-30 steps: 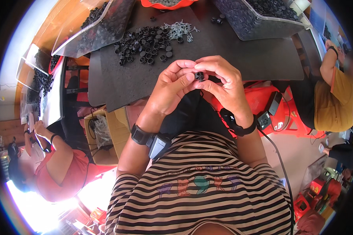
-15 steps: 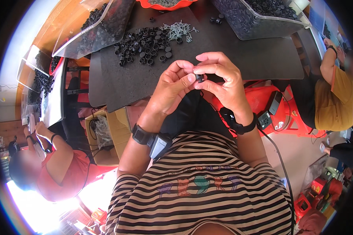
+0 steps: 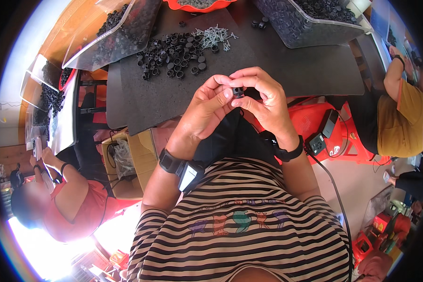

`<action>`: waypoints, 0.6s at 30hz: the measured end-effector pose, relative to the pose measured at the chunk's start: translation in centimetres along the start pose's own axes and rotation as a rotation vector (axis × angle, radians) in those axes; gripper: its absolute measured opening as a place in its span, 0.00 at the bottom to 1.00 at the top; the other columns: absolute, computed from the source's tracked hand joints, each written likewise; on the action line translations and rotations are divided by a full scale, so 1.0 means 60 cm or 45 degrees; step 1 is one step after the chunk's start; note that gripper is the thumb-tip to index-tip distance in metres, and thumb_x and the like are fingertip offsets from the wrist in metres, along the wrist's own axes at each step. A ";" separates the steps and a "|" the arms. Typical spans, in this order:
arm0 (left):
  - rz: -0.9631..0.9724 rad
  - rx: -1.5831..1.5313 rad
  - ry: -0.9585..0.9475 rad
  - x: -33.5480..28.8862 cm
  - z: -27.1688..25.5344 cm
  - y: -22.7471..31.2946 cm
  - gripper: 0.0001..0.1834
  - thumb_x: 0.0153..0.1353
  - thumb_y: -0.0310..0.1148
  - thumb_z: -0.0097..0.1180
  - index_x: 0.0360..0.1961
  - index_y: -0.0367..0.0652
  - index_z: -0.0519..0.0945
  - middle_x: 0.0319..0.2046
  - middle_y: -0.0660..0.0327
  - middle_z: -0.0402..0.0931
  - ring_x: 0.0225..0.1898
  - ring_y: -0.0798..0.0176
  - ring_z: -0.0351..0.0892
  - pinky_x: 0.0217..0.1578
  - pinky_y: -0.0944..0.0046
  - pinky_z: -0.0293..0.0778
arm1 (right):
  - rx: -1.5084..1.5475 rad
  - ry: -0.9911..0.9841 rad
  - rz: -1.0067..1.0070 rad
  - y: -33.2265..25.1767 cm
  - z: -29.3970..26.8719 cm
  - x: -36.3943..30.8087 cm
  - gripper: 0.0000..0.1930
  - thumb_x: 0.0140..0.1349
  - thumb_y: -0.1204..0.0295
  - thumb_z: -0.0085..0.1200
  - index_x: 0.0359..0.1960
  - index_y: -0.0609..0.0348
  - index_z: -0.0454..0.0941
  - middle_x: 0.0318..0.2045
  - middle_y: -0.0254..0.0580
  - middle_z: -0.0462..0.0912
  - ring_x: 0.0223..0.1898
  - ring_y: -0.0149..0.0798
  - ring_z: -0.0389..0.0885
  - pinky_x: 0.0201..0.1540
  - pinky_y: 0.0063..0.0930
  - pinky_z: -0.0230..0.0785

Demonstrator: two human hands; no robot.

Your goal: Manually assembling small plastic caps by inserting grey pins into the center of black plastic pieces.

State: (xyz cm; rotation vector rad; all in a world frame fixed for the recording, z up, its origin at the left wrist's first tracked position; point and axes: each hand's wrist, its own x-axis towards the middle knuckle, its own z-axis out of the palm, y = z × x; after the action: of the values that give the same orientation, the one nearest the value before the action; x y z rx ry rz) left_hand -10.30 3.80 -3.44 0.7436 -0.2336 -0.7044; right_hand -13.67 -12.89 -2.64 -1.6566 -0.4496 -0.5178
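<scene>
Over the near edge of the dark grey counter (image 3: 315, 70), I see the left hand (image 3: 204, 104) and right hand (image 3: 269, 101), both grips pinched around one small black cylindrical plastic part (image 3: 238, 92); toward the far edge lie round black plastic caps (image 3: 177, 61) beside thin silver metal screws (image 3: 215, 36)

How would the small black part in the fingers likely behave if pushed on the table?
The black part looks round, so it may roll on its side. It is small, so probably light. Its crisp outline suggests stiffness.
</scene>
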 end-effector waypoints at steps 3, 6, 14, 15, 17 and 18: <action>-0.005 -0.013 -0.003 0.000 0.002 0.001 0.08 0.67 0.27 0.52 0.46 0.45 0.73 0.41 0.65 0.77 0.42 0.70 0.77 0.48 0.65 0.75 | -0.042 0.002 -0.030 -0.001 0.000 0.001 0.15 0.47 0.75 0.68 0.38 0.60 0.81 0.40 0.41 0.81 0.36 0.36 0.80 0.41 0.27 0.72; -0.002 -0.011 0.001 -0.001 0.006 0.001 0.08 0.67 0.28 0.52 0.47 0.45 0.73 0.41 0.65 0.77 0.42 0.70 0.77 0.48 0.65 0.75 | -0.050 0.013 -0.045 0.001 0.001 0.001 0.16 0.46 0.74 0.69 0.38 0.60 0.81 0.39 0.41 0.81 0.36 0.36 0.80 0.41 0.27 0.72; -0.017 -0.059 0.034 -0.003 0.007 0.003 0.08 0.67 0.29 0.52 0.47 0.43 0.74 0.41 0.64 0.77 0.42 0.70 0.77 0.47 0.66 0.76 | -0.021 -0.013 -0.050 -0.004 0.001 0.003 0.16 0.47 0.74 0.68 0.40 0.59 0.81 0.39 0.40 0.80 0.35 0.36 0.78 0.40 0.27 0.72; -0.014 -0.048 0.032 -0.002 0.006 0.002 0.08 0.67 0.29 0.52 0.46 0.43 0.74 0.41 0.64 0.77 0.42 0.70 0.77 0.46 0.66 0.76 | -0.014 -0.003 -0.051 -0.005 0.001 0.003 0.16 0.47 0.74 0.68 0.40 0.59 0.81 0.39 0.41 0.80 0.35 0.35 0.78 0.40 0.27 0.72; -0.011 -0.038 0.030 -0.001 0.007 0.002 0.08 0.67 0.29 0.52 0.46 0.43 0.75 0.41 0.64 0.77 0.42 0.70 0.77 0.46 0.66 0.76 | -0.007 0.007 -0.052 -0.005 0.003 0.003 0.16 0.47 0.74 0.68 0.40 0.59 0.82 0.39 0.41 0.79 0.34 0.35 0.78 0.39 0.27 0.72; -0.009 -0.024 0.035 -0.002 0.009 0.003 0.08 0.67 0.29 0.52 0.46 0.43 0.75 0.41 0.64 0.77 0.42 0.70 0.77 0.46 0.66 0.76 | -0.014 0.025 -0.059 -0.005 0.004 0.003 0.17 0.47 0.74 0.68 0.41 0.58 0.82 0.39 0.41 0.80 0.34 0.35 0.78 0.39 0.26 0.72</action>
State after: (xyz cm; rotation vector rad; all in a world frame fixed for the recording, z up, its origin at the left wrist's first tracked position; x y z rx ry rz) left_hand -10.51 3.66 -2.94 0.7362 -0.1995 -0.7020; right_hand -13.67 -12.62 -2.34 -1.6537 -0.4719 -0.5714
